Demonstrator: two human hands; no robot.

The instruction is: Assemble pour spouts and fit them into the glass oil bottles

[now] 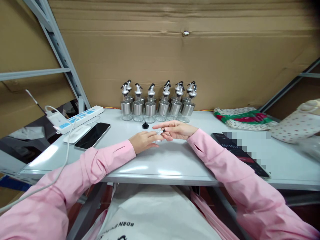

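A small silver-grey bottle pourer spout (159, 133) with a dark lever is held between my two hands over the table. My left hand (143, 141) grips its pale body with the fingertips, and those fingers hide part of it. On the other side, the thumb and fingers of my right hand (180, 130) pinch near the dark lever, with the index finger stretched out to the left. Just beyond my hands a black stopper (145, 125) rests on the table. Behind it stand several glass bottles with steel sleeves (150, 108), topped by similar pourers.
To the left lie a phone (93, 135), a white charging pad (76, 134) and a power strip (78, 119); a cable crosses my left sleeve. On the right are a tablet with a timer (240, 154), a patterned cloth (246, 117) and a dotted bag (295, 121). Cardboard (160, 60) walls the back.
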